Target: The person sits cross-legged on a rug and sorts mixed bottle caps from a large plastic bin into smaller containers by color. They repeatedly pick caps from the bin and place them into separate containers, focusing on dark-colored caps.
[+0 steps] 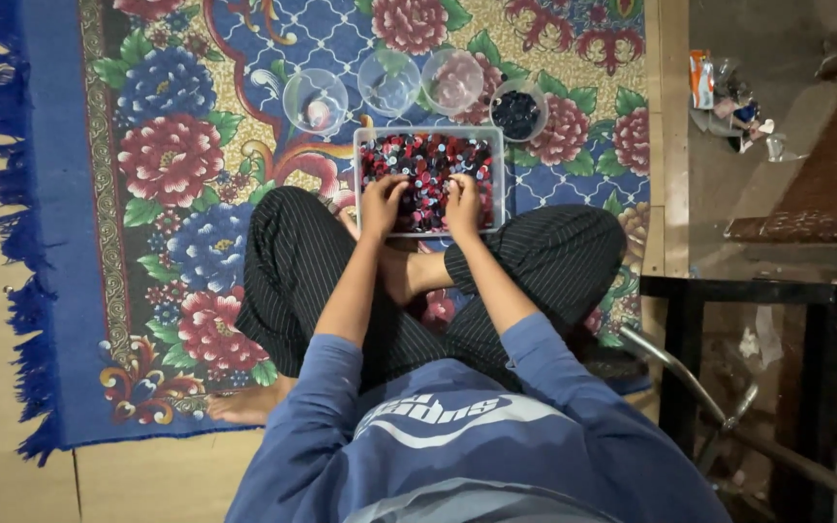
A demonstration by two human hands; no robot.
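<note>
Both hands in clear tray [364, 145] of mixed red, dark and white pieces: left hand [382, 205] and right hand [462, 205], fingers curled into pile, grasp unclear. Four round cups [315, 100] beyond on floral rug [162, 155].

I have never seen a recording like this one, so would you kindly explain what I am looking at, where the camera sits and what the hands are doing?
There is no machine here. A person sits cross-legged on a flowered blue rug, and the one picture comes from a camera worn on the person's head, looking straight down over the blue sweatshirt at their own arms and legs.

In front of the knees lies a clear rectangular tray filled with small red, dark and white pieces, too small to identify. The left hand and the right hand both rest in the pieces, fingers bent down into them; whether either has pinched anything I cannot tell.

Beyond the tray stand four small round cups: three clear cups that look nearly empty, and one cup of dark pieces at the right. A black metal frame stands at the right, off the rug.
</note>
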